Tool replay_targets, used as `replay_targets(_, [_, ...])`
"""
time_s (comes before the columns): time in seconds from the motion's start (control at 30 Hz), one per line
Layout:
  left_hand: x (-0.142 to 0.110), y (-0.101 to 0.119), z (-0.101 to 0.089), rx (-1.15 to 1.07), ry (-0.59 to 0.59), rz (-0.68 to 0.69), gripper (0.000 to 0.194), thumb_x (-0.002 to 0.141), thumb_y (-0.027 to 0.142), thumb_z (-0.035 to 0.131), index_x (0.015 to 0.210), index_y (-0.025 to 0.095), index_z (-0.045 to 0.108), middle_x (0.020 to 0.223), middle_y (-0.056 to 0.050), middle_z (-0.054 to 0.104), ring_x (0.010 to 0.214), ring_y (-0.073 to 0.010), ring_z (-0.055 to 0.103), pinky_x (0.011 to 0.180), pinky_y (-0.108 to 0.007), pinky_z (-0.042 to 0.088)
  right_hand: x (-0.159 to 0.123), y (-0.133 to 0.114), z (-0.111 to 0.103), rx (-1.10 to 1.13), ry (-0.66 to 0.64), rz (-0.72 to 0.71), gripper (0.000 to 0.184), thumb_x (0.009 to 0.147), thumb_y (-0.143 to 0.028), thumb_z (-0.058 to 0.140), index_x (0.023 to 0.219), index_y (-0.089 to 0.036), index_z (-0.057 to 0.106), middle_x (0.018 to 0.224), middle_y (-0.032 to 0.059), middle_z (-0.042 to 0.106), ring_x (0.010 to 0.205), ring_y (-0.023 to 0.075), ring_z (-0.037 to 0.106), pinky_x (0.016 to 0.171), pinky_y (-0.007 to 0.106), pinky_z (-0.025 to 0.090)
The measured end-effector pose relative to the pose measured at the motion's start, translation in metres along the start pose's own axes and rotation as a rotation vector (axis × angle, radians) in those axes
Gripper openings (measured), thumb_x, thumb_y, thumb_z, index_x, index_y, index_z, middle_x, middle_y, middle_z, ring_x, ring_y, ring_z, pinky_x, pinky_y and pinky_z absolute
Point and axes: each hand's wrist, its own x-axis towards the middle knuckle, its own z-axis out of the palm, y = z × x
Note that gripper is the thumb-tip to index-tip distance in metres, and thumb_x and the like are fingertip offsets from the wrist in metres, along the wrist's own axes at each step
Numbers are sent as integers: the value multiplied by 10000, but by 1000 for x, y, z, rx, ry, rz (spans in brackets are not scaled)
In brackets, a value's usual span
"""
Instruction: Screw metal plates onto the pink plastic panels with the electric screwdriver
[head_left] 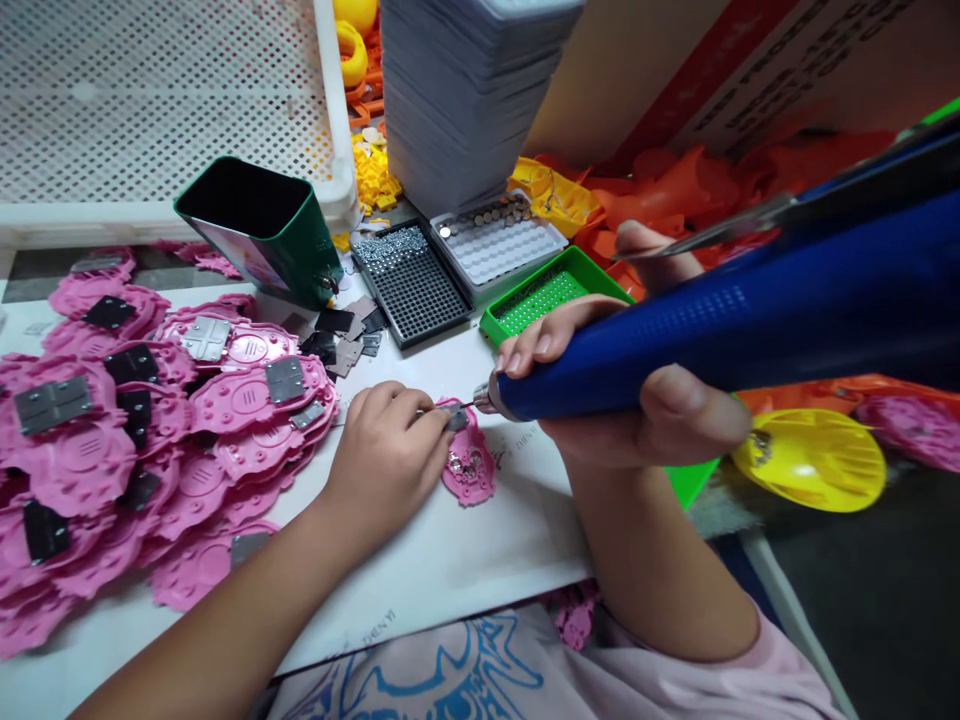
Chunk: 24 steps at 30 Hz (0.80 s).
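Observation:
My right hand [637, 385] grips a blue electric screwdriver [750, 320], its metal tip pointing left at a small grey plate on a pink plastic part [471, 470] lying on the white work surface [450, 560]. My left hand [390, 455] rests on that pink part with fingers curled, pinching the grey plate against it beside the screwdriver tip.
A heap of pink parts [150, 440] with grey and black plates lies at the left. Behind stand a green tin [259, 230], a black screw tray [409, 275], a white tray [499, 245], a green tray [547, 295] and a grey stack [465, 90]. A yellow part [814, 460] lies right.

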Motion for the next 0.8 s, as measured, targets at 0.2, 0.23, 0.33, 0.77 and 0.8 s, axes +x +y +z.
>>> replay_targets(0.2, [0,-1,0,15,-3,9,136,880,230,577,881,171,699,852,-74,681,831,-241,551,702,-385,424,0,2,2,-38,1,-3,409,654,-374,709,1037,-283,597,638,-23,649,554,179,622,554,348,544])
replay_targets(0.23, [0,-1,0,16,-6,10,138,882,231,575,884,174,700,853,-73,682,832,-239,549,704,-383,424,0,2,3,-48,0,-5,407,655,-381,706,1035,-282,600,635,-24,643,552,177,620,557,349,545])
replay_targets(0.33, [-1,-1,0,14,-7,9,145,885,233,573,894,176,706,859,-73,685,834,-237,545,711,-384,424,0,4,4,-59,8,-11,452,660,-397,697,1084,-290,583,623,-28,623,539,172,607,558,349,543])
replay_targets(0.77, [-1,0,2,9,-10,-6,186,898,260,560,826,188,715,844,-64,673,815,-230,538,696,-375,404,1,6,4,-83,13,16,484,643,-410,702,1100,-298,588,595,-27,595,520,186,595,536,358,534])
replay_targets(0.8, [-1,0,3,9,-14,-7,188,898,261,557,825,189,715,850,-65,672,816,-231,537,697,-376,405,1,6,4,-93,18,22,484,636,-414,701,1094,-300,595,589,-27,595,514,189,593,531,362,534])
